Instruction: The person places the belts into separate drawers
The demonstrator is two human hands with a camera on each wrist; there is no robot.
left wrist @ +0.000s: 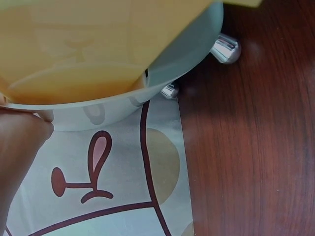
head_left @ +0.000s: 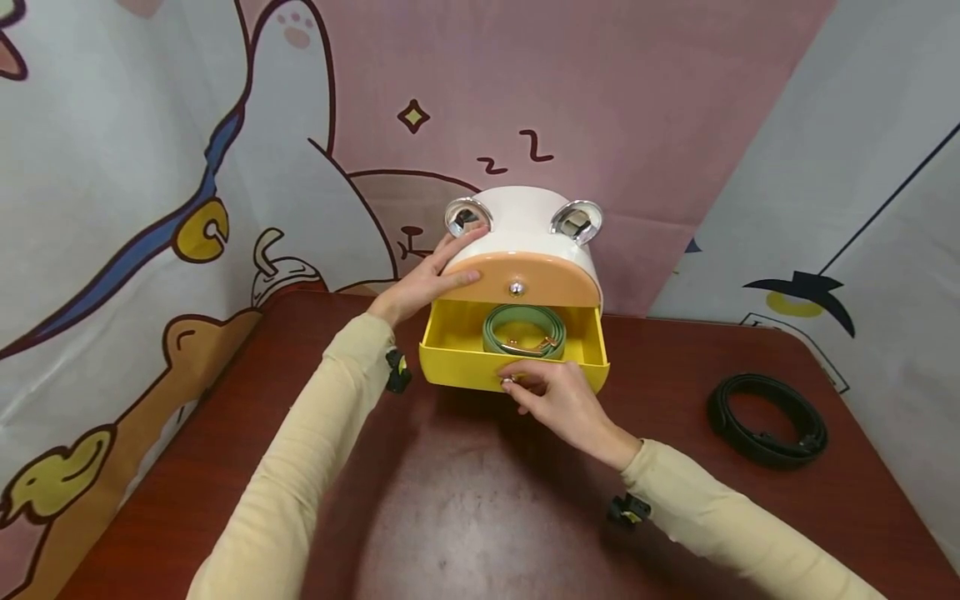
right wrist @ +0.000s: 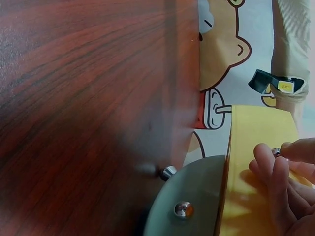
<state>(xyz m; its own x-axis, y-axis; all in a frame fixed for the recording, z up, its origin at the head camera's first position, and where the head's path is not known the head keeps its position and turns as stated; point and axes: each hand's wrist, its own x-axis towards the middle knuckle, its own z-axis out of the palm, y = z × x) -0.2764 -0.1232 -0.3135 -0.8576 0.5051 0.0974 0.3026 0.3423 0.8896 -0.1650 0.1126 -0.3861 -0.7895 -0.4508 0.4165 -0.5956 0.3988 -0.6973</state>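
Note:
A white, rounded frog-like drawer cabinet [head_left: 525, 218] with two shiny silver eyes stands at the back of the table. Its yellow drawer [head_left: 457, 367] is pulled out, and a coiled green belt [head_left: 492, 333] with a rose-gold buckle lies inside. My right hand [head_left: 564, 404] pinches the small silver knob [right wrist: 276, 152] on the drawer's front. The left hand [head_left: 423, 287] rests against the cabinet's left side, thumb laid over the orange upper drawer front [head_left: 551, 279]; in the left wrist view only part of this hand shows.
A coiled black belt [head_left: 767, 454] lies on the reddish-brown table [head_left: 450, 517] at the right. Cartoon-printed cloth [head_left: 637, 108] hangs behind the cabinet and along both sides. Below the yellow drawer, a grey-green front with another silver knob [right wrist: 183, 210] shows in the right wrist view.

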